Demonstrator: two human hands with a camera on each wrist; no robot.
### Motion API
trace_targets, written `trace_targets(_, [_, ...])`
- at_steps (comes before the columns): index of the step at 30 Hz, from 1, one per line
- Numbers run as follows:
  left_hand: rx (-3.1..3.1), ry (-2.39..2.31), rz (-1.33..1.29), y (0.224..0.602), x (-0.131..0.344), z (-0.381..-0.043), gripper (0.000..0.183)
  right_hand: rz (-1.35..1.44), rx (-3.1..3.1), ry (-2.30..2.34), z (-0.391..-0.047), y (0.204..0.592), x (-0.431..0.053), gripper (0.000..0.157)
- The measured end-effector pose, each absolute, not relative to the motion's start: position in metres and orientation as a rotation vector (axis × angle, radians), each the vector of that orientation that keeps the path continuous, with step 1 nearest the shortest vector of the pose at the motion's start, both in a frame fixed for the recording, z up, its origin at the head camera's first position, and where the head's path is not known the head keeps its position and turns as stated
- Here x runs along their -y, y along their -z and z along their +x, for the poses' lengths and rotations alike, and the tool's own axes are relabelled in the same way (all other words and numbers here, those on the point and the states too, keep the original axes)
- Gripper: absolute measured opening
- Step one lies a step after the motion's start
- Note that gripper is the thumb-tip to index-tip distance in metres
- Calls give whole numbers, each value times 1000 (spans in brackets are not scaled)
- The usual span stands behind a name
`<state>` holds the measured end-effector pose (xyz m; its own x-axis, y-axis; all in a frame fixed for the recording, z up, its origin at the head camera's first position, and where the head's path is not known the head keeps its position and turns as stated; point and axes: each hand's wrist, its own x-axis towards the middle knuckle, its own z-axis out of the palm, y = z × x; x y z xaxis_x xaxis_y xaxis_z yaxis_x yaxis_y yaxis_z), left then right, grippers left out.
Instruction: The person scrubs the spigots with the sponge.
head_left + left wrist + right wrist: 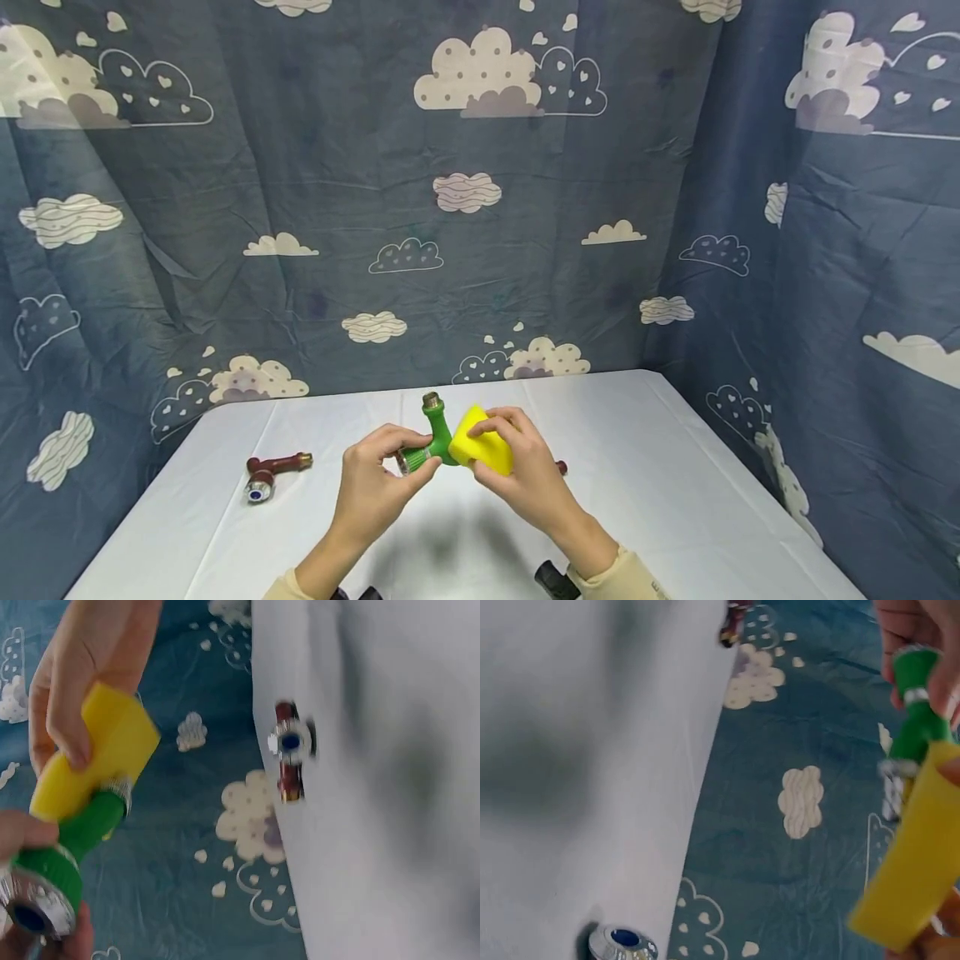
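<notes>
Over the table, my left hand point(378, 471) grips a green tap point(440, 431) by its ribbed knob, between thumb and fingers. Its threaded metal end points up in the head view. My right hand point(534, 471) holds a yellow sponge point(480, 446) against the green body. In the left wrist view the sponge point(124, 742) lies along the tap point(94, 825), whose chrome knob end has a dark blue centre. The right wrist view shows the sponge point(915, 859) covering part of the tap point(919, 724).
A dark red tap point(273, 471) lies on the white-covered table point(645, 467) at the left. Another dark red piece point(562, 467) peeks out behind the right hand. Black objects point(557, 580) sit at the near edge. A cloud-patterned blue curtain point(510, 275) hangs behind.
</notes>
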<state>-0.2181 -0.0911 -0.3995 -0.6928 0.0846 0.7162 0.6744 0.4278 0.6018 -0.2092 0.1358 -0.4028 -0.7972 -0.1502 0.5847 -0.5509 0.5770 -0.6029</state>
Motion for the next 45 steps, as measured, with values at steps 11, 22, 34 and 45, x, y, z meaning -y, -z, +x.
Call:
trace_targets(11, [1945,1489,-1052,395,110,-221,29,653,2339,-2577,-217,407,-170,39])
trace_targets(22, [1932,1635,-446,413,100,-247,22,485,1781,-3099,-210,413,-174,48])
trace_targets(34, [2345,1398,-101,440,117,-293,18,389,1888,-2893,-209,405,-197,39])
trace_targets(45, [2587,1201,-76,468,106,-313,18,307,1926,-2831,-208,410,-210,37])
